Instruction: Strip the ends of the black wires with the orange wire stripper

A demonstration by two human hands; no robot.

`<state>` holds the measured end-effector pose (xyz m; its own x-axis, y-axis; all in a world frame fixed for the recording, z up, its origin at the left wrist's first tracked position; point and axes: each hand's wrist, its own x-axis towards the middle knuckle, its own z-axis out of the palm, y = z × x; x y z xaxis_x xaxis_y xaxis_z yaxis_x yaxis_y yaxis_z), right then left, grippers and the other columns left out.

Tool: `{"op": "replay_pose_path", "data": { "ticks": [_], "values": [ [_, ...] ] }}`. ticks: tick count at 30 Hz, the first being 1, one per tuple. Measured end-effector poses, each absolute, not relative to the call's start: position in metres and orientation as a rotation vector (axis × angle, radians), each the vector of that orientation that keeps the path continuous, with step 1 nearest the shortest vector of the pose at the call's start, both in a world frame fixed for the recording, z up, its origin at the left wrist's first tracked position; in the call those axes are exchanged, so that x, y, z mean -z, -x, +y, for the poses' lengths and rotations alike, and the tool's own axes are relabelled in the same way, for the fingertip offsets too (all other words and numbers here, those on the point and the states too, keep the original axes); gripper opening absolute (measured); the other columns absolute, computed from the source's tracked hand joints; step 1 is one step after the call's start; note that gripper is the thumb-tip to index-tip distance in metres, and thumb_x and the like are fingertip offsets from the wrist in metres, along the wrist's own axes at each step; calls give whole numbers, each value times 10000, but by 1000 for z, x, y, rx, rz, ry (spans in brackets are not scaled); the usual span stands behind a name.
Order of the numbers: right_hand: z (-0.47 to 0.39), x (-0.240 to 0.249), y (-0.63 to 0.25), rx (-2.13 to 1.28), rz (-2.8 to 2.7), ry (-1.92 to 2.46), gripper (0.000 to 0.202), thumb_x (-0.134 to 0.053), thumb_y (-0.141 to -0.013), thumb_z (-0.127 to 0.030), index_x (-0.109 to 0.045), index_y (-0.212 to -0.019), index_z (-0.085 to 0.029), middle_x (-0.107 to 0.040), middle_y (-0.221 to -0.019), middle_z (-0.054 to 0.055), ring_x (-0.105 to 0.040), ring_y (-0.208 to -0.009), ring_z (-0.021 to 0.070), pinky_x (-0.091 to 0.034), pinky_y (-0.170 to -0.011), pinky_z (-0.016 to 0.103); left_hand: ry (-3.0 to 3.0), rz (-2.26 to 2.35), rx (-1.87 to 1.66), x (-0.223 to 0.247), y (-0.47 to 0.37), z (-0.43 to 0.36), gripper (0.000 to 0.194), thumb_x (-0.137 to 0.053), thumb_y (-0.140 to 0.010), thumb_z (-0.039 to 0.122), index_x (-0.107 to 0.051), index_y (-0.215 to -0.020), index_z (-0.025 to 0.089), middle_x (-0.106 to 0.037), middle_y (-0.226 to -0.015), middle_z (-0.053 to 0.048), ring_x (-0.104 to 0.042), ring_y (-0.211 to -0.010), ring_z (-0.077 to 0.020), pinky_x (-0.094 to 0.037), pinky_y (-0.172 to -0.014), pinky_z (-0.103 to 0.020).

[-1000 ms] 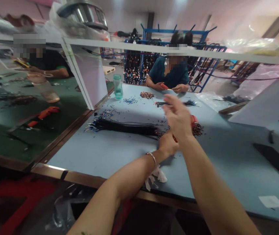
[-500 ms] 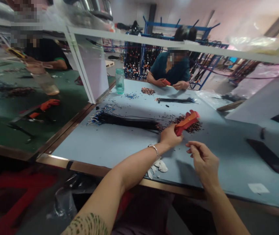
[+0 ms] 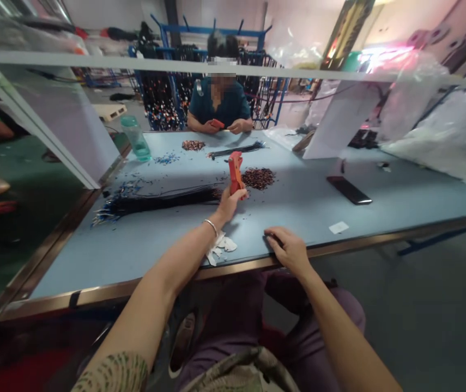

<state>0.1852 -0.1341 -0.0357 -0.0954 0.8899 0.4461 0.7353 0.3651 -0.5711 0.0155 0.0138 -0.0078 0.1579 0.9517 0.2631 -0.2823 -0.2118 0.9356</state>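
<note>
My left hand [image 3: 228,204] is closed around the handles of a red and orange wire stripper [image 3: 236,170], held upright above the table [image 3: 167,239]. To its left lies a long bundle of black wires [image 3: 159,200] with blue and pale ends at the far left. Just right of the tool is a heap of small copper-and-dark bits [image 3: 258,178]. My right hand [image 3: 288,247] rests near the table's front edge, with fingers curled and drawn together. Whatever its fingertips hold, if anything, cannot be made out.
White scraps [image 3: 222,246] lie by my left wrist. At right are a black phone [image 3: 349,190] and a white paper square [image 3: 338,227]. A green bottle [image 3: 135,139] stands back left. Across the table, a person [image 3: 219,103] holds a red tool beside a smaller wire bundle [image 3: 236,149].
The view has swung right and tilted down. The wire stripper has turned from slanting right to nearly upright in my left hand. My right hand has come down toward the table edge.
</note>
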Motion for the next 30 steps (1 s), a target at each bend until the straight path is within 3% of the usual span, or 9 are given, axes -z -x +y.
{"op": "replay_pose_path", "data": {
  "ticks": [7, 11, 15, 22, 26, 30],
  "values": [
    [-133, 32, -183, -208, -1913, 1460, 232, -487, -875, -268, -684, -989, -228, -701, -1033, 71, -617, -987, 222, -485, -865, 359, -1134, 648, -1146, -37, 26, 20, 235, -631, -647, 295, -595, -824, 145, -629, -694, -25, -617, -619, -159, -466, -643, -290],
    [-129, 27, -177, -226, -2048, 1404, 226, -519, -868, -256, -691, -1009, -215, -702, -1070, 78, -595, -980, 237, -460, -893, 406, -1009, 596, -1192, -36, 49, 15, 201, -608, -661, 294, -591, -804, 153, -628, -702, -21, -628, -639, -157, -487, -686, -301],
    [-130, 16, -143, -337, -2098, 1258, 248, -510, -881, -234, -667, -1070, -198, -686, -1110, 90, -588, -1016, 221, -444, -912, 380, -868, 526, -1328, -24, 54, 13, 167, -584, -674, 292, -575, -791, 174, -614, -695, -11, -631, -673, -161, -500, -716, -315],
    [-126, 4, -38, -292, -2252, 1349, 426, -580, -844, -454, -611, -1159, -169, -640, -1156, 127, -534, -1034, 285, -391, -855, 428, -854, 502, -1465, -27, 37, 14, 144, -570, -702, 277, -556, -808, 180, -594, -713, -4, -620, -680, -145, -498, -768, -320],
    [-117, 9, -26, -194, -2380, 1341, 203, -533, -879, -294, -676, -995, -209, -630, -1081, 107, -496, -1002, 267, -366, -801, 398, -872, 568, -1499, -35, 38, 13, 135, -576, -698, 252, -551, -812, 186, -590, -707, -2, -619, -660, -149, -501, -748, -324],
    [-104, 14, -65, -179, -2368, 1319, 197, -566, -868, -291, -714, -997, -271, -588, -1176, 78, -482, -1008, 246, -349, -807, 377, -886, 577, -1523, -39, 54, 10, 121, -579, -706, 235, -570, -814, 181, -595, -707, -6, -620, -659, -151, -503, -739, -317]
  ]
}}
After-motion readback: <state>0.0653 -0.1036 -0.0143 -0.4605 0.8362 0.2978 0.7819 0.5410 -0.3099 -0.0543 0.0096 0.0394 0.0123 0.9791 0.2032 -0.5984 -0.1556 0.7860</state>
